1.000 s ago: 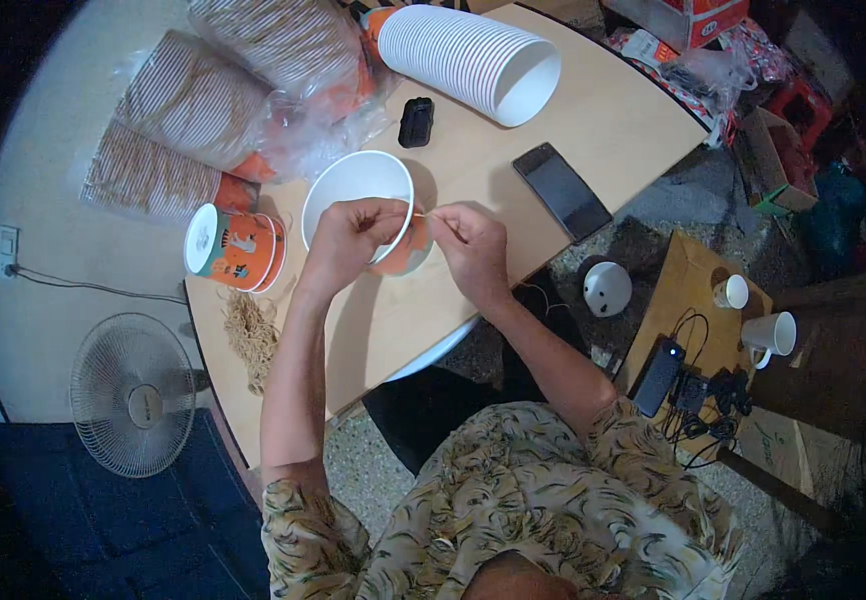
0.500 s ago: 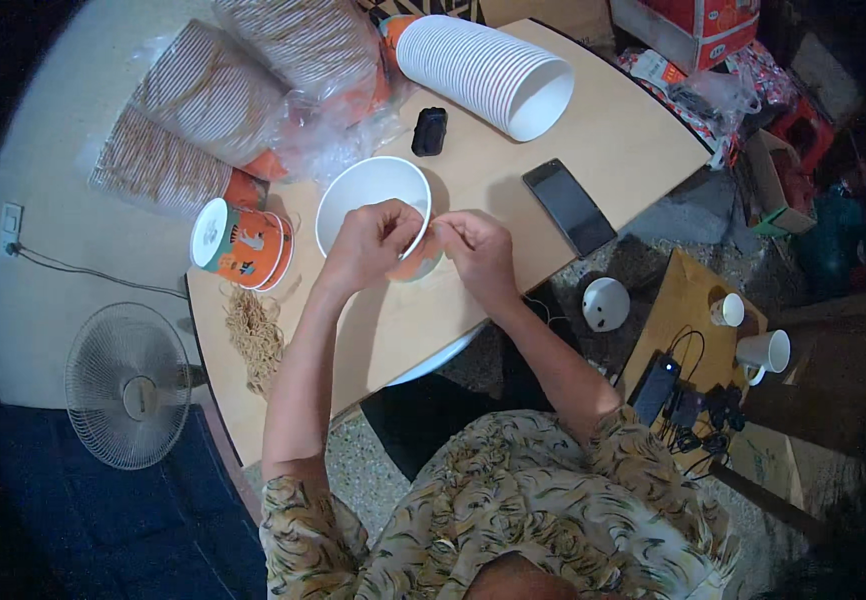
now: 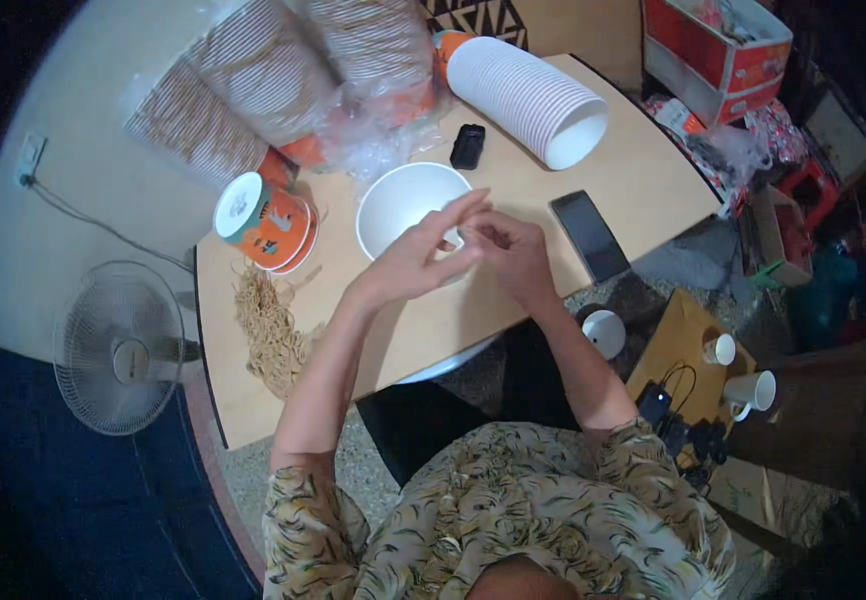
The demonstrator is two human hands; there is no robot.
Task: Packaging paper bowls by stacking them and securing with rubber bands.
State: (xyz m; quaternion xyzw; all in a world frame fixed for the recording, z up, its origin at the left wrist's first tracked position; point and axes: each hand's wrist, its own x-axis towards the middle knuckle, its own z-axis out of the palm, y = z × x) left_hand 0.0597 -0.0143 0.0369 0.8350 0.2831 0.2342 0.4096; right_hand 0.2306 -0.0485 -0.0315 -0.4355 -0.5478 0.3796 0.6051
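Note:
A white paper bowl (image 3: 393,205) stands mouth up near the middle of the table, just beyond my hands. My left hand (image 3: 421,255) is in front of its rim with fingers stretched out and apart. At the bowl's right side my right hand (image 3: 515,258) has its fingertips pinched together, close to the left fingers. Whatever that pinch holds is too small to make out. Two or so nested orange printed paper bowls (image 3: 278,228) lie tipped at the left. Nearer me lies a heap of thin tan strands (image 3: 265,325), perhaps cords or rubber bands.
Stacked paper bowls in clear plastic (image 3: 253,75) fill the far left. A long stack of white bowls (image 3: 528,95) lies at the back. Right of my hands are a small black object (image 3: 468,147) and a phone (image 3: 590,235). A fan (image 3: 121,350) stands left of the table.
My left hand's fingers have gone from curled at the bowl's rim to stretched out. The right hand stays pinched. The whole view has shifted slightly.

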